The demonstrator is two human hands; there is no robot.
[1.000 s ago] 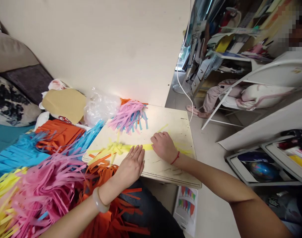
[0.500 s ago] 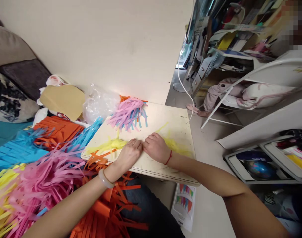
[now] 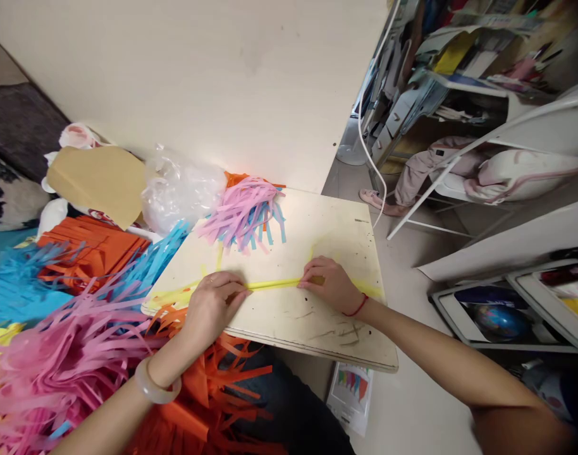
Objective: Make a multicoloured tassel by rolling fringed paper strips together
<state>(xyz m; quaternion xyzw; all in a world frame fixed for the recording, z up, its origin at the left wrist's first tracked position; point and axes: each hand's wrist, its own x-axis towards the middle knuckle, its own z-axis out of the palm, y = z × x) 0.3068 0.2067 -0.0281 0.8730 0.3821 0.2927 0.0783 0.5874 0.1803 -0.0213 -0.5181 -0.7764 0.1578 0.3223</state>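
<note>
A yellow tissue-paper tassel strip (image 3: 274, 285) is stretched in a thin twisted band between my two hands, low over the small cream table (image 3: 336, 227). My left hand (image 3: 217, 302) pinches its left end, and loose yellow fringe spreads out beyond that hand. My right hand (image 3: 327, 282) pinches the right end, with more yellow fringe lying on the table past it. Behind them, a pink, blue and orange fringe bundle (image 3: 245, 212) lies at the table's back edge.
Pink fringed paper (image 3: 80, 354), orange fringed paper (image 3: 194, 392) and blue fringed paper (image 3: 23, 281) are heaped at the left. A clear plastic bag (image 3: 179, 189) lies behind. On the right, a person sits by a white folding chair (image 3: 460, 158). A printed packet (image 3: 350, 398) lies on the floor.
My hands have moved apart from close together, left hand leftward and right hand rightward. The twisted yellow band now shows between them. The view has shifted slightly.
</note>
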